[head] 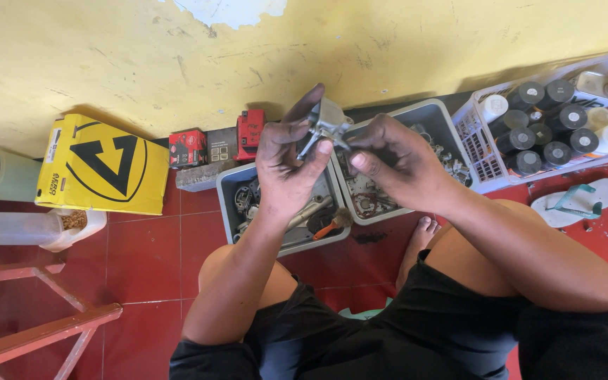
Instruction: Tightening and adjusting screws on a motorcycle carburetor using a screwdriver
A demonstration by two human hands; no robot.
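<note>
My left hand [286,165] grips a small grey metal engine part [325,121], held up in front of me above two trays. My right hand [392,162] touches the same part from the right, its thumb and fingertips pinched at the part's edge. Both hands are grimy. Below them stand two grey plastic trays, the nearer tray [228,204] and the farther tray [439,112], filled with several metal parts. An orange-handled brush [332,225] lies in the nearer tray. My knees and black shorts fill the lower view.
A yellow cardboard box [103,165] leans on the yellow wall at left, with red small boxes [188,146] beside it. A white crate [483,158] of spray cans stands at right. A sandal [577,200] lies on the red tile floor. A clear jug [19,229] and red frame [36,331] at left.
</note>
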